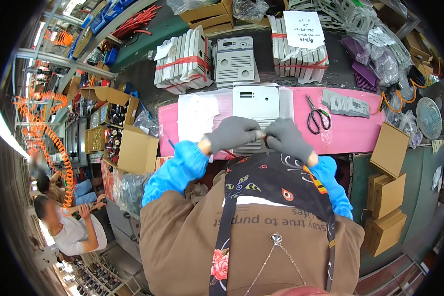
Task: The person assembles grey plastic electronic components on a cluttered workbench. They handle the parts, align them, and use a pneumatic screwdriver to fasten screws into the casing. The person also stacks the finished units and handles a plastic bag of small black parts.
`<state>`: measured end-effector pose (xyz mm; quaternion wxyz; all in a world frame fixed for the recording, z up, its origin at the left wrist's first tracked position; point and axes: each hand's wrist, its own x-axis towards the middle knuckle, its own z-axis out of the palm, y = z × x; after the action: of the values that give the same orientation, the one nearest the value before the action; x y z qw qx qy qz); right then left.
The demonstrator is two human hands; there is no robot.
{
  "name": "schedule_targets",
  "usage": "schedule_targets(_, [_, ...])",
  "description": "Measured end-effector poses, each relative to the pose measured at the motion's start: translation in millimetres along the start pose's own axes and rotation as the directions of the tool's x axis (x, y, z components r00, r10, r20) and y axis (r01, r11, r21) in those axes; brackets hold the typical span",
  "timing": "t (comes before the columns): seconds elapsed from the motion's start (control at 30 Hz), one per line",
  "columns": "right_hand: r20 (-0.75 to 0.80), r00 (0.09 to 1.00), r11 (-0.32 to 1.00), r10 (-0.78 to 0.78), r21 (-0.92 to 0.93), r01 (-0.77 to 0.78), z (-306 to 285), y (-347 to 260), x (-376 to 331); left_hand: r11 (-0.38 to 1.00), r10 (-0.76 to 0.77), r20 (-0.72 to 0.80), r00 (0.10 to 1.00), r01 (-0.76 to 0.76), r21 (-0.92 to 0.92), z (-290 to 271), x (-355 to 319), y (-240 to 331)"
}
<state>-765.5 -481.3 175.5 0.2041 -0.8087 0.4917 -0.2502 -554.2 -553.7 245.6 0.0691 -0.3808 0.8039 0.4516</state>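
We can pass over pink mat (351, 132) right of scissors (314, 110); panel (256, 106) fills middle, tied stacks (185, 60) bar far side, carton flap (138, 149) hems left.

Crowded workshop around a long bench (340, 79), lit from the left by a bright strip light (7, 130).
A pink mat (370, 135) covers the bench's near part; the far part is dark. To the left, a pale metal frame (66, 64) runs along the room, orange coiled hoses (66, 165) hanging beside it and blue bins (111, 55) near its upper end. Lower left, a grey cabinet (121, 227) stands near two people in the background, with loaded racks (93, 276) below. At right, a round fan (429, 118) faces the bench, above a green surface (419, 182) holding cartons (386, 232).
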Motion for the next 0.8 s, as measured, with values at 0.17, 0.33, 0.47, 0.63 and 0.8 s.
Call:
schedule_targets(0.17, [0.139,0.987,0.935,0.076,0.333,-0.119,-34,-28,-36,0.994,-0.028,0.012,1.000,0.029,-0.103,-18,-74,22])
schedule_targets(0.33, [0.188,0.929,0.924,0.319,0.155,-0.349,-20,-11,-68,0.967,-0.171,0.020,0.985,0.172,-0.188,33,-100,-81])
schedule_targets(0.47, [0.375,0.687,0.766,0.623,-0.111,-0.634,7,39,-89,0.850,-0.345,-0.010,0.939,0.308,-0.428,85,-102,-157])
schedule_targets(0.63, [0.366,0.673,0.758,0.643,-0.180,-0.627,1,34,-77,0.800,-0.542,-0.497,0.678,0.235,-0.552,45,-75,-191])
schedule_targets(0.8, [-0.045,0.872,0.873,0.487,0.070,-0.483,14,2,1,0.890,-0.345,-0.484,0.804,0.116,-0.441,41,-28,-220])
